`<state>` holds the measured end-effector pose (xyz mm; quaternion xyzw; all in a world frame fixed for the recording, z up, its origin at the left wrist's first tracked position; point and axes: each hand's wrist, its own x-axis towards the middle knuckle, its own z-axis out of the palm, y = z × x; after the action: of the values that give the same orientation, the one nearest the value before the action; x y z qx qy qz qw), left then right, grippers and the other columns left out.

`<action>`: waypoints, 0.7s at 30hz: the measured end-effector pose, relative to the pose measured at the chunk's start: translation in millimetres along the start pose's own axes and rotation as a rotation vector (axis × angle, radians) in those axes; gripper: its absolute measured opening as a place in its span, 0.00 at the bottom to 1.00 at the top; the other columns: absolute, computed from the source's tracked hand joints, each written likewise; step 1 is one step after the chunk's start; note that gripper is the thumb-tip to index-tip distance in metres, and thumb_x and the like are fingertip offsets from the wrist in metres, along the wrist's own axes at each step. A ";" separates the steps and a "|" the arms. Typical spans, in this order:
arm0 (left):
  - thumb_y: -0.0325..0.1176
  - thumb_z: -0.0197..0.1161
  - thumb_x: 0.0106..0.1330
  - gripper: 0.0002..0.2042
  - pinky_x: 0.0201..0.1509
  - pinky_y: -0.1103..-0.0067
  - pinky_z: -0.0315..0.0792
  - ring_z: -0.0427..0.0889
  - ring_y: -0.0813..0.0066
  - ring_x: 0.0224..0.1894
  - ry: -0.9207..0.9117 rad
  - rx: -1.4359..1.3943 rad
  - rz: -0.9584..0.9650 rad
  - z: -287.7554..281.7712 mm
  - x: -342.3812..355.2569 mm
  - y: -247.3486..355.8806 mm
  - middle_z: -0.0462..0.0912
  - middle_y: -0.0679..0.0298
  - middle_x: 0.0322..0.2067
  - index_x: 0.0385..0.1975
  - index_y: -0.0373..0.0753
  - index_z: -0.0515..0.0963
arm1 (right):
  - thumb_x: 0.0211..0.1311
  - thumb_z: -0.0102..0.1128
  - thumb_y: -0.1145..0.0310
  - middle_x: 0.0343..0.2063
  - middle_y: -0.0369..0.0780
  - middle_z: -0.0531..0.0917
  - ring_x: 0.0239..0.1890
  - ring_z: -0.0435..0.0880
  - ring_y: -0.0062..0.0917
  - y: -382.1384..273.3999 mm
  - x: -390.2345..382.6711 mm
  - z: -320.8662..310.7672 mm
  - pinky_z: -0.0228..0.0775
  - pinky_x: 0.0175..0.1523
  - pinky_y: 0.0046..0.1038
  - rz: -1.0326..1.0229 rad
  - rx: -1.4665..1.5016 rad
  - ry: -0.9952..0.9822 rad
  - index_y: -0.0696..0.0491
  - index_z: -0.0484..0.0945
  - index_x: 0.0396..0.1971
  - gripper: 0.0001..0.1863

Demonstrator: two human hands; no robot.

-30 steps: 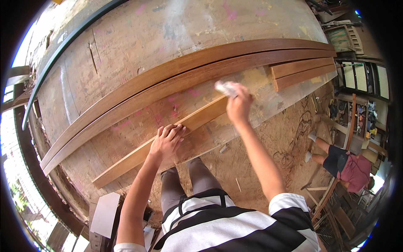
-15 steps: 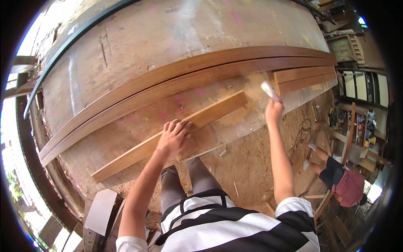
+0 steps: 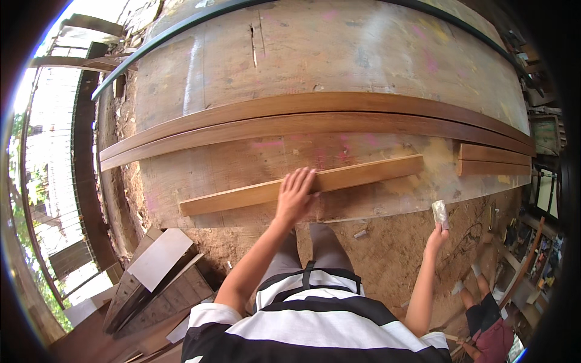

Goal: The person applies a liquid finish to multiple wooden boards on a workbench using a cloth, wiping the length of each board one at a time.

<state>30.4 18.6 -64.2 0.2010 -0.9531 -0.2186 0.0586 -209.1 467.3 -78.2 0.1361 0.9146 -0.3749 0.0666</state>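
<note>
My left hand (image 3: 295, 196) grips the pale brown wooden plank (image 3: 369, 172) lying slantwise on the worn worktable, its fingers over the upper edge. My right hand (image 3: 437, 236) is out beyond the table's near edge, closed on a small whitish pad (image 3: 440, 213) that I cannot identify exactly. Two long reddish-brown boards (image 3: 315, 121) lie side by side above the plank, curved in the fisheye picture. Two short brown boards (image 3: 493, 167) lie at the table's right.
The paint-marked worktable (image 3: 327, 54) has a long dark green rail (image 3: 151, 41) along its far side. Wood offcuts and panels (image 3: 160, 263) are piled at lower left. A person (image 3: 484, 330) works among lumber and clutter at lower right, above a dirt floor (image 3: 393, 254).
The view has turned, so the boards lie more level in it. My right hand has moved off the plank's right end, down toward me, with the pad. My left hand remains on the plank.
</note>
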 end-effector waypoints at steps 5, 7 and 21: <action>0.46 0.71 0.61 0.38 0.75 0.58 0.53 0.63 0.57 0.72 -0.004 0.149 -0.177 -66.3 -81.6 -96.9 0.69 0.57 0.68 0.72 0.44 0.64 | 0.66 0.59 0.65 0.32 0.41 0.84 0.33 0.78 0.26 -38.9 -17.8 15.5 0.70 0.42 0.34 0.003 0.236 0.144 0.69 0.79 0.44 0.19; 0.45 0.71 0.61 0.38 0.75 0.59 0.53 0.63 0.58 0.73 0.035 0.206 -0.220 -89.9 -118.2 -135.0 0.69 0.58 0.69 0.71 0.45 0.65 | 0.69 0.54 0.63 0.46 0.47 0.83 0.47 0.83 0.34 -65.4 -21.3 20.9 0.73 0.56 0.34 0.048 0.040 -0.023 0.67 0.78 0.50 0.21; 0.52 0.58 0.72 0.41 0.79 0.56 0.44 0.44 0.51 0.80 0.101 0.269 -0.407 -123.4 -198.3 -229.1 0.45 0.49 0.78 0.78 0.38 0.49 | 0.71 0.55 0.59 0.75 0.39 0.63 0.77 0.58 0.34 -181.5 -238.0 256.7 0.52 0.69 0.55 -0.931 -0.362 -0.255 0.37 0.63 0.73 0.31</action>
<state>317.8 -137.5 -59.1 0.4053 -0.9095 -0.0867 0.0334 -31.2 115.4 -86.0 -0.3462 0.9131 -0.2140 0.0263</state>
